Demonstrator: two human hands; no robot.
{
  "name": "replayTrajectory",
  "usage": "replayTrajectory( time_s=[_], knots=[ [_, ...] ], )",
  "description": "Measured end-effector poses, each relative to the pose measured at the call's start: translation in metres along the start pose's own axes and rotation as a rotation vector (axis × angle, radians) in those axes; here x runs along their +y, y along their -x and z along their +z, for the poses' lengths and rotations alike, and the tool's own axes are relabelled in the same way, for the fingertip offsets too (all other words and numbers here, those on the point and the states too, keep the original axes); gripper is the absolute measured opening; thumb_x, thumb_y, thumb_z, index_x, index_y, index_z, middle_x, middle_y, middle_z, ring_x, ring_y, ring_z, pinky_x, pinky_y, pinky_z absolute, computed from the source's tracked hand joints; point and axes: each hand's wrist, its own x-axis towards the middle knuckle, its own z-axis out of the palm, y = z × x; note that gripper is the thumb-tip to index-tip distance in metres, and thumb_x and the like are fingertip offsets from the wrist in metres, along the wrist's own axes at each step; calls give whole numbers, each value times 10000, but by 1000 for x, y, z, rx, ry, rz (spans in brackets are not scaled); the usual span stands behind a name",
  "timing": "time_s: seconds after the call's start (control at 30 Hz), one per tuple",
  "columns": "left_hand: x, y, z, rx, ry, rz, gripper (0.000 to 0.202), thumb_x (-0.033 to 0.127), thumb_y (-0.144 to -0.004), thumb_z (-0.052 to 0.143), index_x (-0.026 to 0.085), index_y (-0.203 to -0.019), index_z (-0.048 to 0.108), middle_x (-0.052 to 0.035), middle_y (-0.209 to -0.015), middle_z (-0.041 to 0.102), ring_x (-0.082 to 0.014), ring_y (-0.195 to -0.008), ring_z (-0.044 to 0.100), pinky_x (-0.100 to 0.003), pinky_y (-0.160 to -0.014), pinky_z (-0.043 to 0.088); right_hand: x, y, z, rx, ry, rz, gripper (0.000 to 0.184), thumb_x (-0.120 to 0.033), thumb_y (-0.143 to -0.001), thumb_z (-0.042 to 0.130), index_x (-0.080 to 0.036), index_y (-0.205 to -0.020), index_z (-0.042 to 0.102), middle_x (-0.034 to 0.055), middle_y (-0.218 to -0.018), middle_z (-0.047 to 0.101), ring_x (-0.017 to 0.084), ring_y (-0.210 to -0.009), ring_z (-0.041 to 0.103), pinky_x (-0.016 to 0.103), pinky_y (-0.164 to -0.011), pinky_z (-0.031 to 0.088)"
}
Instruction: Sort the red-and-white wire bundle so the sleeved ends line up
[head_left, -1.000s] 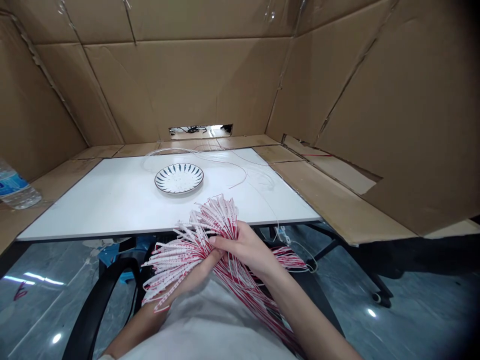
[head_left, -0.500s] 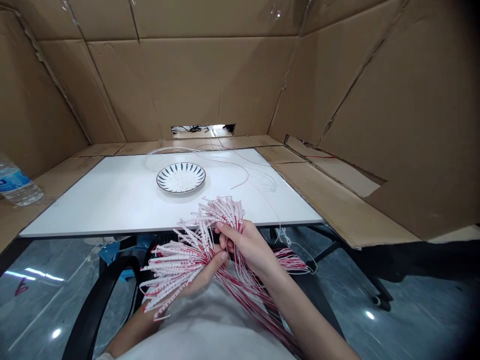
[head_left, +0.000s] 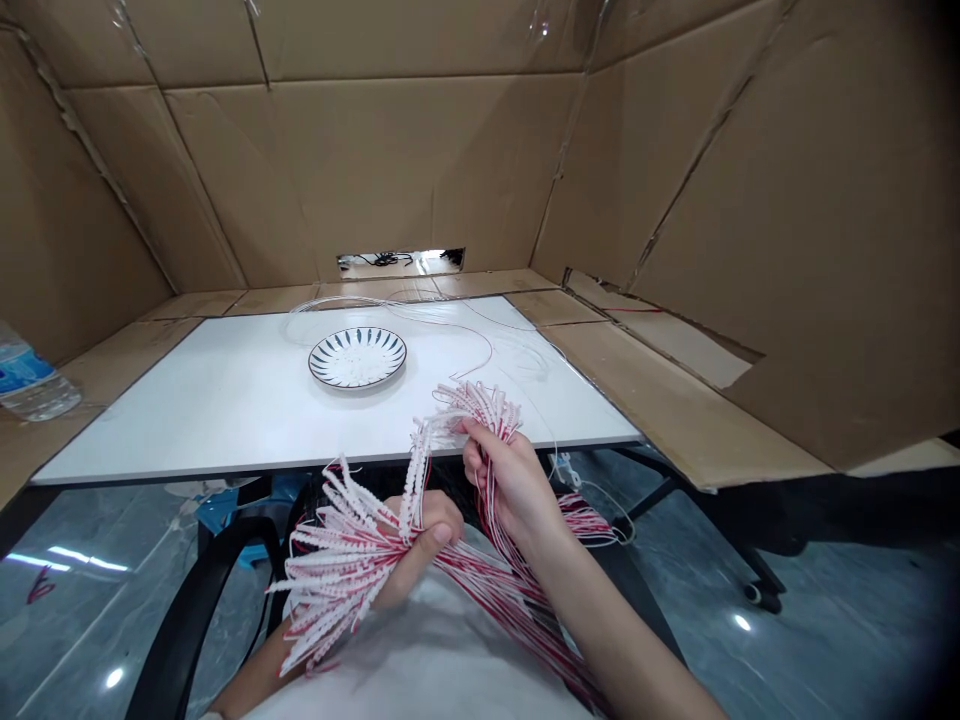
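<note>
A thick bundle of thin red-and-white strands (head_left: 352, 560) with white dotted tips fans out over my lap. My left hand (head_left: 420, 535) is closed around the larger fan, its tips spreading left. My right hand (head_left: 510, 480) is closed on a smaller tuft of the strands (head_left: 472, 405), lifted up and right near the front edge of the table. The long red tails trail down past my right forearm. A white plate with dark radial marks (head_left: 358, 357) sits on the white tabletop (head_left: 225, 400), beyond both hands.
Cardboard walls (head_left: 390, 170) enclose the table at the back and both sides. A water bottle (head_left: 30, 382) lies at the far left. Thin clear wire (head_left: 480, 345) loops on the table behind the plate. A black chair arm (head_left: 202, 590) curves at lower left.
My right hand has pulled a tuft of strands up and to the right, apart from the main fan. My left hand has stayed low with the larger fan, which has shifted slightly down.
</note>
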Motion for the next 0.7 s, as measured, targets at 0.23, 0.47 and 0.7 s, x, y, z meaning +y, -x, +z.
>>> replayTrajectory(
  time_s=[0.23,0.47,0.7],
  knots=[
    [-1,-7,1,33,198,203,413,413,-949,287,176,-683,497,-65,-825,598,-160,-753,553,-289,-719,422,-3,4,2,-24,17,0,387,-417,-605,766,-101,-737,585,-81,-420,366,29,-382,277,144,-351,204],
    [-9,-5,8,33,143,309,340,330,-945,323,172,-698,497,-43,-700,566,-136,-639,534,-262,-610,410,0,1,2,78,-135,-23,357,-369,-574,774,-125,-706,549,-74,-448,399,27,-396,279,141,-358,196],
    [-12,-5,4,21,144,404,284,300,-940,347,183,-710,463,-37,-687,562,-144,-648,551,-278,-630,436,-10,-5,-4,152,-255,-64,303,-279,-557,756,-144,-666,507,-78,-465,389,31,-408,286,143,-356,201]
  ],
)
